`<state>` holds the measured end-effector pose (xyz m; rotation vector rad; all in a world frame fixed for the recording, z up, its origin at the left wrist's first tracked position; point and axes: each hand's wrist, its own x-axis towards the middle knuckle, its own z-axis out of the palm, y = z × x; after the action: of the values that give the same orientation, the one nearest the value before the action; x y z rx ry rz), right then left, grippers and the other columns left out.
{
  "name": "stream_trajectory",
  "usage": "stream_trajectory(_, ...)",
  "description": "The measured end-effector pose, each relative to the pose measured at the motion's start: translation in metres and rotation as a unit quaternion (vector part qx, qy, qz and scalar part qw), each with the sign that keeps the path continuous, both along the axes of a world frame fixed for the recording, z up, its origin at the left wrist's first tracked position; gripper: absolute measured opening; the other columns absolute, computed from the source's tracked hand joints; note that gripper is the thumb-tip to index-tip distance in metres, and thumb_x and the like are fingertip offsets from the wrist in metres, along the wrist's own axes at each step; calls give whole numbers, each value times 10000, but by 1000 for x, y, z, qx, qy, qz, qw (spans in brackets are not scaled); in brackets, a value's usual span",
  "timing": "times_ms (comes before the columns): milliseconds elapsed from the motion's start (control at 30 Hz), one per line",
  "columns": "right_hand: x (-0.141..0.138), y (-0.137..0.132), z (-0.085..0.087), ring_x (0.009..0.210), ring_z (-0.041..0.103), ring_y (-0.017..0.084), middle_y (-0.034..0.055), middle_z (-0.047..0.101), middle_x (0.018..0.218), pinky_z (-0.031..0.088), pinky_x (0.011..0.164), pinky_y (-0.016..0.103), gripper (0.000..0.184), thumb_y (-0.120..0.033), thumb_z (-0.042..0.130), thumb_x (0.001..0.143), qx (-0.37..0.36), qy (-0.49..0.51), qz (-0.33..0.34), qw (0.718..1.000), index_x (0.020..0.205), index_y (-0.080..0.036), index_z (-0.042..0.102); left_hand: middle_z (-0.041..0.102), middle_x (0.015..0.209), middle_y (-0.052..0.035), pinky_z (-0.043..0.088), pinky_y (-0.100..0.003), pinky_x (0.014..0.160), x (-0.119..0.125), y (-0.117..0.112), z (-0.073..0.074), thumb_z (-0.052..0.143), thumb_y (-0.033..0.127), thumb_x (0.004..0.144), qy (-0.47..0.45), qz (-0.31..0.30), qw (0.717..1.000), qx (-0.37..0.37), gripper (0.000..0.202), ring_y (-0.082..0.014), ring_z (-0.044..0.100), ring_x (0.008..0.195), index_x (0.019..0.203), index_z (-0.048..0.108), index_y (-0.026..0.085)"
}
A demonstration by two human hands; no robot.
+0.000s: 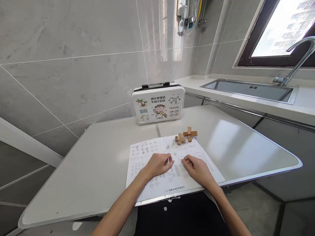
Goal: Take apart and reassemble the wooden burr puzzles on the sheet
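Left hand (160,164) on white sheet (176,177); rows of apparent diagrams (143,150).

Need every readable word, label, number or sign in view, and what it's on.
"奶牛养得好, 牛奶才会好": front of the white carry case, top centre.
"TRAVEL": same case, right side, under the printed plane.
Small lettering near the case's cartoon figure: too small to read.
Printed sheet: upside-down heading at the near edge and fine print, too small to read reliably.

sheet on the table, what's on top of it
Over the sheet are the left hand and right hand; the small cross and large cross sit at its far right corner. Printed figures show around them; any print beneath the hands and crosses is covered.
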<state>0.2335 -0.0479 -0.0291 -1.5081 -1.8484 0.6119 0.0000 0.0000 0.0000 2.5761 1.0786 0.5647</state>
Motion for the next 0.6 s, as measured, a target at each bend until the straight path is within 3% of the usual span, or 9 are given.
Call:
stream_trajectory(300,6,13,9,627,606,207,14,667,673,457,630,315,376,-574,507,996,-42,110,8,993,868,-238,615,578,606,37,318,-230,546,0,-1,1,562,301,986,3,2,1000,-5,191,-100,489,517,839,616,192)
stream_trajectory(467,23,51,23,560,594,181,-20,672,688,467,634,308,355,-546,546,958,-15,182,-127,975,1109,-225,576,563,594,42,330,-227,544,0,-1,0,573,295,979,-5,1,1000,-7,182,-98,487,512,837,622,192)
stream_trajectory(600,37,79,32,720,669,245,-11,686,684,447,660,315,499,-504,543,953,1,101,-235,967,1333,-187,479,556,588,46,339,-225,542,-1,-1,-1,578,292,976,-12,0,1000,-2,174,-96,483,508,839,625,194)
